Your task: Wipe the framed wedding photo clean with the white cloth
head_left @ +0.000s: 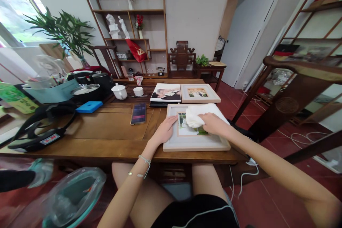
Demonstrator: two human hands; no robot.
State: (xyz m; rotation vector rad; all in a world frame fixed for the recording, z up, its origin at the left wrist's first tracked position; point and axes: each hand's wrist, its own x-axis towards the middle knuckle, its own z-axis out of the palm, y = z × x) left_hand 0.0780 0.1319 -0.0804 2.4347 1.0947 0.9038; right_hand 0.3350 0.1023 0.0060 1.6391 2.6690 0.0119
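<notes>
A white picture frame [195,143] lies flat on the wooden table [107,128] in front of me, with a photo under its glass. My left hand [164,130] rests on the frame's left border, fingers stretched flat. My right hand [215,124] presses a white cloth [197,114] onto the glass, fingers closed over the cloth's near end. The cloth hides the photo's upper right part.
Behind the frame lie a second framed photo [200,93] and a photo print [166,92]. A phone [139,113], a white teapot [119,91], a cup [138,91], a blue pad [89,106] and a black strap bag [40,128] sit to the left. A lined bin [72,196] stands at my lower left.
</notes>
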